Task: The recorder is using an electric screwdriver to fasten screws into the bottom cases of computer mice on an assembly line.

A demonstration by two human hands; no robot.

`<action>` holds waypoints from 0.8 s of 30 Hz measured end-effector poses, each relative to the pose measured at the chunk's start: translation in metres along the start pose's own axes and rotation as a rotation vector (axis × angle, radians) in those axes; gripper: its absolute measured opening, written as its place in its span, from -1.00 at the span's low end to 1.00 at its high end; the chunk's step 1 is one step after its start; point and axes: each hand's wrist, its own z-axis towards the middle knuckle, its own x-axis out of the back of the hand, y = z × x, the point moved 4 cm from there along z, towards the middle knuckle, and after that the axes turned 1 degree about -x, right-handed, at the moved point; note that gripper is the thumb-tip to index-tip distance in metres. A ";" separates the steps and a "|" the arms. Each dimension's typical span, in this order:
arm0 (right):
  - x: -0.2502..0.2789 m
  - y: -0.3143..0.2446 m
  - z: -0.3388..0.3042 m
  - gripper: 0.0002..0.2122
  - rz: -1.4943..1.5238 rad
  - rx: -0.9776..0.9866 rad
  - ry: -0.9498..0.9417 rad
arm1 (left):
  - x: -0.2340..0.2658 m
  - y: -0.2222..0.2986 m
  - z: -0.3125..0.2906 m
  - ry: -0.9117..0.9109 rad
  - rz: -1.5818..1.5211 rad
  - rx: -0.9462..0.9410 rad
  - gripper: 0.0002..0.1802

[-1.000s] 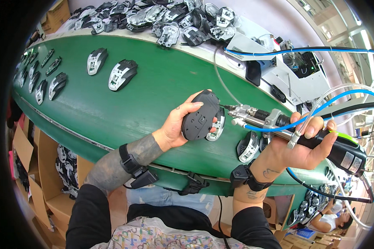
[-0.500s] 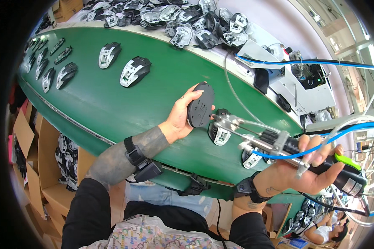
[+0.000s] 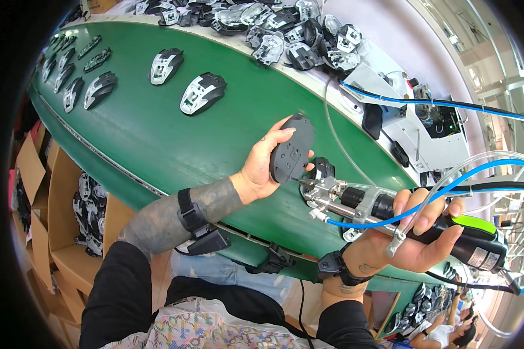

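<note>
My left hand (image 3: 257,166) is closed around a computer mouse (image 3: 294,145), held above the green belt with its dark, screw-holed underside showing. The thumb lies on that underside and fingertips wrap the far edge. My right hand (image 3: 422,235) grips a power screwdriver (image 3: 477,247) with a black body, a green lever and air tubes on its metal front. Its thin bit reaches the lower end of the mouse's underside; whether it sits in a screw hole, I cannot tell. Behind the screwdriver, another mouse (image 3: 324,167) on the belt is partly hidden.
Several silver-and-black mice, such as this one (image 3: 202,93), lie along the green belt (image 3: 157,134). Mouse shells (image 3: 268,49) are heaped on the far ledge. A white machine (image 3: 431,145) stands at right. Cardboard boxes (image 3: 70,232) stand at left. A blue hose (image 3: 436,102) crosses the right.
The screwdriver has moved left, bringing its bit to the lower end of the held mouse. My left hand keeps its grip on the mouse. The whole view has shifted slightly.
</note>
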 end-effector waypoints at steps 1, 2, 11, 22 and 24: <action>0.000 0.001 0.000 -0.74 0.002 -0.003 0.000 | -0.002 0.000 -0.002 -0.008 -0.014 0.005 -0.47; -0.001 0.001 -0.001 -0.73 0.006 0.005 0.002 | -0.002 0.000 -0.003 -0.015 -0.028 0.011 -0.47; 0.005 -0.028 0.005 -0.68 0.081 0.083 0.013 | 0.016 0.002 0.008 0.215 0.217 0.031 -0.50; -0.002 -0.010 -0.005 -0.68 0.101 0.071 0.024 | 0.012 -0.016 0.002 0.078 0.162 0.050 -0.49; -0.005 -0.005 -0.005 -0.68 0.077 0.066 0.032 | 0.011 -0.017 0.002 0.072 0.156 0.051 -0.49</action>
